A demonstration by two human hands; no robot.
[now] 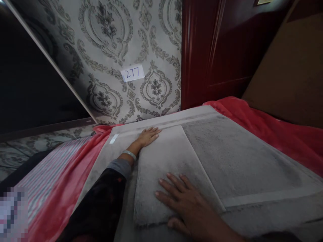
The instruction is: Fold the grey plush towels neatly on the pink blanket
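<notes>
A large grey plush mat (242, 158) with paler border bands lies spread out. On top of it rests a smaller folded grey piece (161, 158), its straight right edge running diagonally. My left hand (149, 136), with a bracelet at the wrist, lies flat at the upper left edge of the folded piece, fingers apart. Lower down, my right hand (188, 205) is spread palm down over the same piece. Neither hand grips anything. A small white label (114, 139) shows near the mat's upper left corner.
Red blanket (285, 131) shows beneath the mat on both sides, with striped cloth (55, 164) at left. Behind stand a patterned wall with a paper marked 277 (132, 73), a dark screen (37, 74), a dark red door (224, 47) and a brown panel (292, 70).
</notes>
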